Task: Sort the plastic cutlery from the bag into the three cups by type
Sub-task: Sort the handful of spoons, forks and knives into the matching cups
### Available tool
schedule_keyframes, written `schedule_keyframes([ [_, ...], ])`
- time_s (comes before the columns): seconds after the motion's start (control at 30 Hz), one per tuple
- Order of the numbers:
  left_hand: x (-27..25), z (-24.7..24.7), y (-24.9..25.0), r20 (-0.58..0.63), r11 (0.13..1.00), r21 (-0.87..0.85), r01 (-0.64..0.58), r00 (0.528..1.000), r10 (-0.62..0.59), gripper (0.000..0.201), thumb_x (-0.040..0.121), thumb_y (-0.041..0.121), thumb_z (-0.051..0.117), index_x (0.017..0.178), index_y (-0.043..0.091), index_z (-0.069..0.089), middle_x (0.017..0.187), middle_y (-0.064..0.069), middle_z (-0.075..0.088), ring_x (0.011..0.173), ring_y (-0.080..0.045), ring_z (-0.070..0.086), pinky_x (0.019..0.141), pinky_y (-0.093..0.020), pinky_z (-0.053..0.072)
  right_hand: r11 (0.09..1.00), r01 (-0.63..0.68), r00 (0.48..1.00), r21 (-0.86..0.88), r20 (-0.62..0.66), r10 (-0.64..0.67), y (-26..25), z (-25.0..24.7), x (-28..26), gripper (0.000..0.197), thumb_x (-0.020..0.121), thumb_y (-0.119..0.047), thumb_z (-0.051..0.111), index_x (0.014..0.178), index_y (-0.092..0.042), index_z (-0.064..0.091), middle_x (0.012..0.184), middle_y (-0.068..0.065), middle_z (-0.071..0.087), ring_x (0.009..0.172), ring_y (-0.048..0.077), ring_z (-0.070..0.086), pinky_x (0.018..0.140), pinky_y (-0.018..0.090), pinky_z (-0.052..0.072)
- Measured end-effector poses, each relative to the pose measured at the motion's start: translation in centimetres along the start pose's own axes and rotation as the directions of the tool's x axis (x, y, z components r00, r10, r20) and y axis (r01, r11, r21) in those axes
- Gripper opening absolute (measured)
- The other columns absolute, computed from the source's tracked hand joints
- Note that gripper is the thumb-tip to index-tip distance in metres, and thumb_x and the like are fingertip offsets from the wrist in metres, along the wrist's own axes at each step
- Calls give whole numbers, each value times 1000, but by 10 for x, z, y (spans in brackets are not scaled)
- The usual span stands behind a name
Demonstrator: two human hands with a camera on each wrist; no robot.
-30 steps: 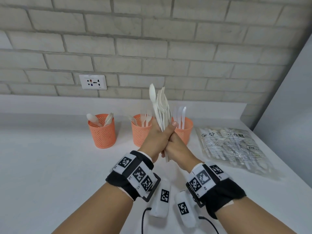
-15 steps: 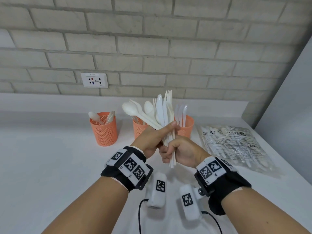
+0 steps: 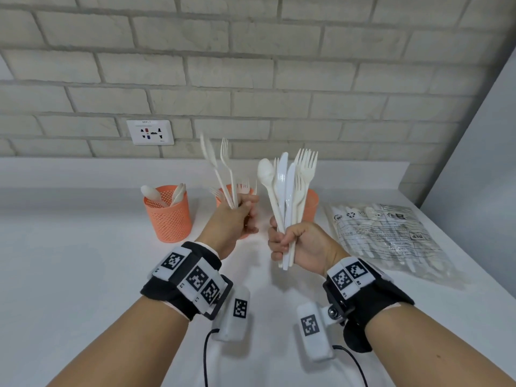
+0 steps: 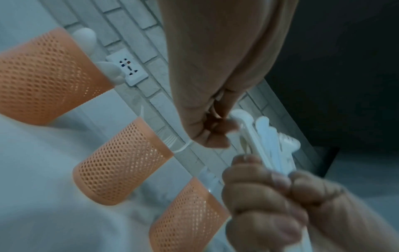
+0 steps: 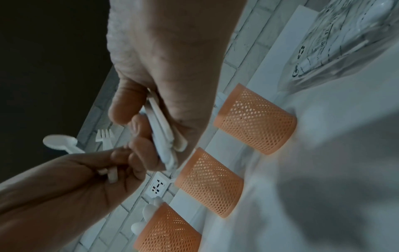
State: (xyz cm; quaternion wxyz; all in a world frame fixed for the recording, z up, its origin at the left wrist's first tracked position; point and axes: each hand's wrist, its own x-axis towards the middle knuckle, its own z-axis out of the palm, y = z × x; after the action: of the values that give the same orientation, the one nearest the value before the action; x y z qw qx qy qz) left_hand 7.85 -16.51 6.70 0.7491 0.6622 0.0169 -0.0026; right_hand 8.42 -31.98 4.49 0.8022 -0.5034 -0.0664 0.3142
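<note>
- The left hand (image 3: 234, 219) is raised above the counter (image 3: 69, 261), its fingers curled round the handles of two white pieces (image 3: 223, 174): one is a fork, the other is blurred, and in the right wrist view it looks like a spoon.
- The right hand (image 3: 301, 244) grips a bundle of cutlery (image 3: 287, 188) upright in a closed fist; a spoon, knives and forks fan out above it, and the handle ends stick out below.
- The two hands are near each other but not touching.
- Three orange mesh cups stand in a row by the wall: the left cup (image 3: 169, 216) holds spoons, the middle cup (image 3: 223, 195) shows fork tines behind the left hand, and the right cup (image 3: 310, 205) is mostly hidden behind the bundle.
- The clear plastic bag (image 3: 391, 241) lies flat on the counter to the right, more white cutlery inside it; its black print and recycling symbols are too small and mirrored to read.
- A white wall socket (image 3: 150, 132) carries a small label on top, unreadable.
- The wristbands (image 3: 192, 280) bear square black-and-white marker codes with tiny tags that seem to read "L1", "L2" on the left one.
</note>
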Motion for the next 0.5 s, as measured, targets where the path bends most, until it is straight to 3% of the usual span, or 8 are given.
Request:
schedule_keyframes([
  [0.07,0,0,-6,13,997,67,-26,1000,26,11,99,20,42,99,13,50,66,-10,44,54,-16,41,52,-23,39,1000,3,1000,10,27,-3,0,3,2,33,54,9,36,78,-12,42,57,0,35,45,11,29,49,24,31],
  [0.1,0,0,-8,37,996,85,-27,999,24,17,98,29,45,104,14,50,71,-11,46,57,-18,40,53,-24,38,1000,1,999,17,46,-1,1,4,2,32,55,9,35,78,-12,43,58,0,34,45,11,29,49,24,32],
  [0.17,0,-1,-10,106,994,104,25,994,-36,39,91,51,47,114,19,51,68,-4,44,56,-13,35,56,-25,37,1000,2,996,8,93,-3,1,7,3,31,56,8,34,78,-12,42,57,0,36,44,11,32,49,24,34],
  [0.27,-2,-2,-8,236,985,111,129,960,-153,73,72,81,33,116,26,55,68,2,38,59,-12,32,66,-28,39,1000,-5,988,-8,152,6,1,10,4,30,57,9,33,77,-12,42,56,0,39,44,10,35,48,23,36],
  [0.37,-5,0,-11,289,992,120,24,956,-58,65,84,67,26,123,21,53,69,1,49,63,-14,47,76,-30,45,999,-28,984,-38,173,34,0,11,5,29,57,9,33,75,-12,44,55,0,38,44,10,34,49,23,36],
  [0.43,-6,1,-15,308,995,91,-36,951,6,52,89,58,36,121,20,52,73,0,56,63,-11,57,82,-32,50,996,-65,983,-61,169,74,-1,10,6,28,58,9,33,73,-12,44,55,-1,38,44,10,35,49,22,37],
  [0.5,-6,2,-18,339,997,56,-53,940,31,42,87,51,50,118,23,54,86,-3,65,77,-13,63,86,-30,51,986,-130,973,-107,178,147,-1,10,7,27,58,9,33,71,-12,43,55,-1,38,44,10,35,49,22,37],
])
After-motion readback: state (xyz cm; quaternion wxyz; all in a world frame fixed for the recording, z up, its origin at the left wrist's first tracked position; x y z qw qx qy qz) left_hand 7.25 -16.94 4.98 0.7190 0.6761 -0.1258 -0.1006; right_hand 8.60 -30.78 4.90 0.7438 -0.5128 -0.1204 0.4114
